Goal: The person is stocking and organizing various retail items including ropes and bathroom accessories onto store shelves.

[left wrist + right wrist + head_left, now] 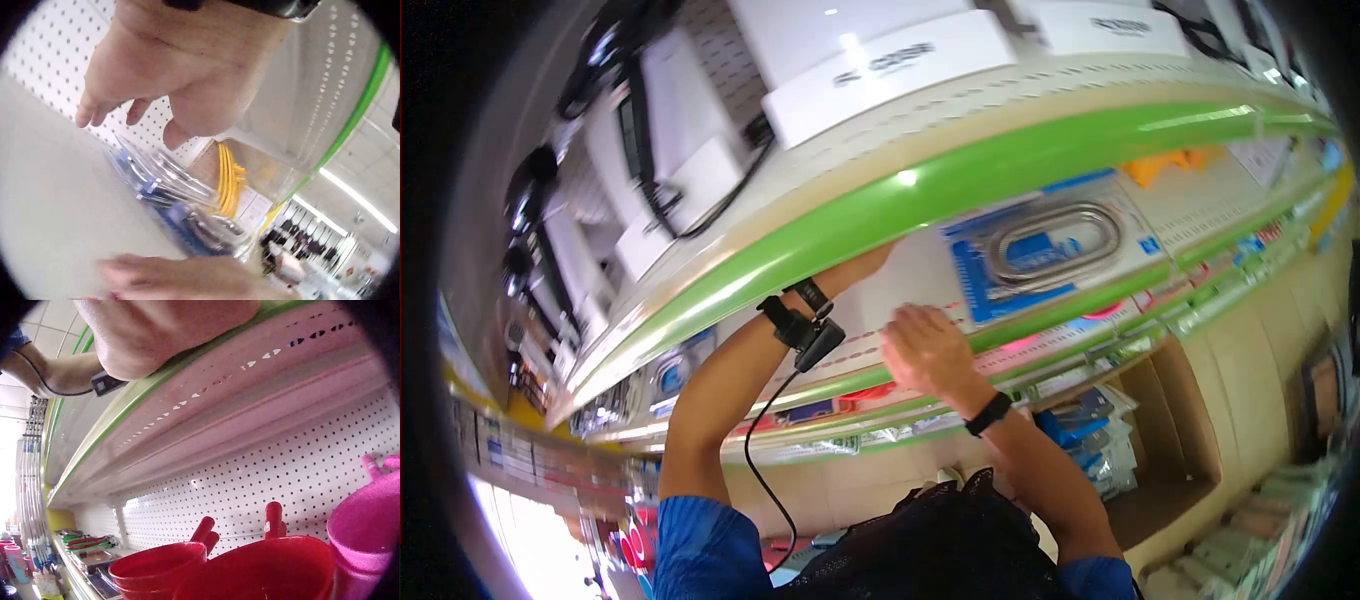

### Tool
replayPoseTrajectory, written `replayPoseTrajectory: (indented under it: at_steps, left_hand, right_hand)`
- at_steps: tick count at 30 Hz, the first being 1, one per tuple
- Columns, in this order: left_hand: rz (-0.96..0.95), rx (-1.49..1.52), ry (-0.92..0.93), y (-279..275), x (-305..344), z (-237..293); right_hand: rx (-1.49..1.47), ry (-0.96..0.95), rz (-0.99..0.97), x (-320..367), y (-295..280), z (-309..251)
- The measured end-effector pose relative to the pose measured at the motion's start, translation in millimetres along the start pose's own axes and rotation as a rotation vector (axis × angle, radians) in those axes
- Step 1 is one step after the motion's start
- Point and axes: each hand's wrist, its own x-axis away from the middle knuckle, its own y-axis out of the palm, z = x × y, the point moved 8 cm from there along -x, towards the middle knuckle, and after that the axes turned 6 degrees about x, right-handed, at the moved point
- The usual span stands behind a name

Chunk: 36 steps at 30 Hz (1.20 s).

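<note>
Under the upper shelf, my left hand [169, 75] reaches in with its fingers loosely extended and holds nothing. In the head view the green shelf edge [900, 190] hides most of that hand. My right hand [930, 350] is over the front of the lower shelf [870, 310], its fingers relaxed and nothing in its grasp. To the right of both hands lies a flat clear pack with a coiled metal shower hose [1055, 245] on a blue card. In the left wrist view, several such hose packs [181, 194] lie together beyond the left hand.
White boxes [890, 75] and black-corded items stand on the upper shelf. Yellow items [228, 178] sit past the hose packs. On a shelf below are red cups [256, 569] and pink cups [365, 519] with handles. A cardboard box [1170, 430] with packaged goods stands on the floor at right.
</note>
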Motion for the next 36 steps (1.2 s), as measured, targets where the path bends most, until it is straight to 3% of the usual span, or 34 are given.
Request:
replayPoseTrajectory:
  at_steps: [1,4,6,8,9,12,14,17,18,19,22,36]
  left_hand:
    - [0.042,0.029,-0.031,23.6,38.3,6.7]
    - [0.010,0.435,-0.026,16.5,141.7,-64.8]
    - [-0.156,0.936,-0.147,47.3,203.5,-106.3]
    - [-0.456,1.298,-0.343,94.3,273.7,-136.4]
    - [-0.590,1.297,-0.418,108.4,306.6,-148.6]
    - [-0.639,1.187,-0.402,175.3,417.5,-129.8]
    - [-0.659,0.990,-0.185,182.3,447.7,-120.1]
    - [-0.562,1.191,-0.450,129.3,415.9,-167.4]
    - [-0.565,1.196,-0.457,147.3,429.4,-156.3]
    - [-0.659,1.131,-0.354,182.3,449.8,-129.2]
    - [-0.679,1.116,-0.239,205.5,441.6,-112.8]
    - [-0.630,1.348,-0.299,232.7,393.7,-96.6]
  right_hand:
    - [-0.039,-0.020,0.006,-2.2,-0.1,-2.3]
    - [-0.035,-0.020,-0.010,-5.6,0.5,-4.5]
    - [0.028,-0.021,-0.009,-7.5,0.5,-5.5]
    - [0.008,-0.032,-0.038,-6.7,3.7,-6.1]
    - [0.010,-0.028,-0.043,-7.4,3.3,-6.3]
    - [0.006,-0.034,-0.069,-9.3,3.0,-7.9]
    - [-0.002,-0.044,-0.089,-9.3,5.2,-9.5]
    - [0.022,-0.039,-0.085,-9.2,6.5,-10.5]
    - [0.026,-0.037,-0.088,-9.3,7.0,-10.4]
    - [0.033,-0.031,-0.092,-9.0,7.4,-10.0]
    - [0.017,-0.030,-0.086,-9.2,5.3,-9.6]
    - [0.043,0.017,-0.099,-3.5,6.9,-4.2]
